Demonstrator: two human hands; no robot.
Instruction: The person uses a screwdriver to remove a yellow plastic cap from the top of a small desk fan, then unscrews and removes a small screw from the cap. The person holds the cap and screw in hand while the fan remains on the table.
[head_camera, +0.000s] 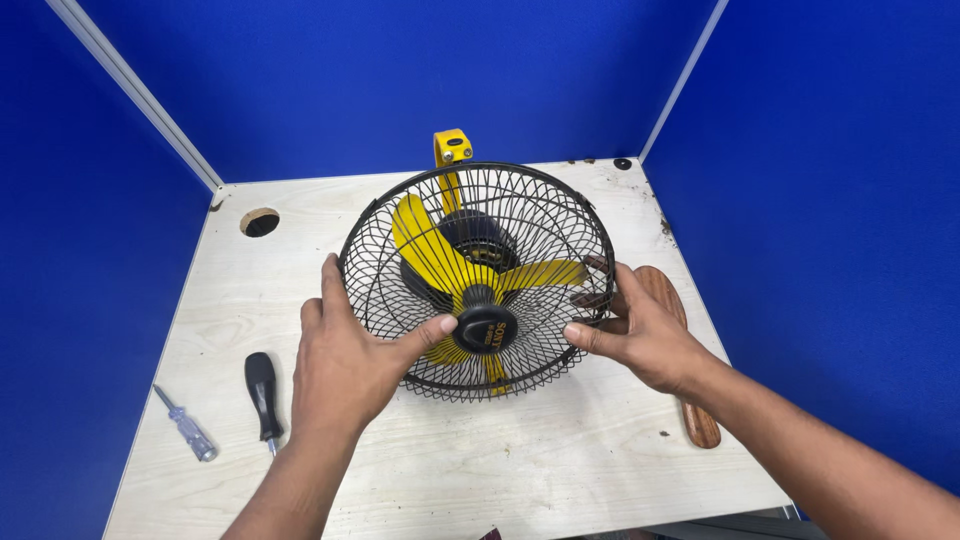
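A small fan lies on the wooden table, its black wire guard facing up toward me. Yellow blades and a black centre cap show through the wires, and a yellow bracket sticks out at the far side. My left hand grips the guard's left rim, with the thumb reaching to the centre cap. My right hand holds the guard's right rim, fingers curled on the wires.
A black-handled screwdriver and a smaller clear-handled screwdriver lie at the front left. A brown wooden piece lies under my right wrist. A round hole is cut in the table's far left. Blue partition walls enclose three sides.
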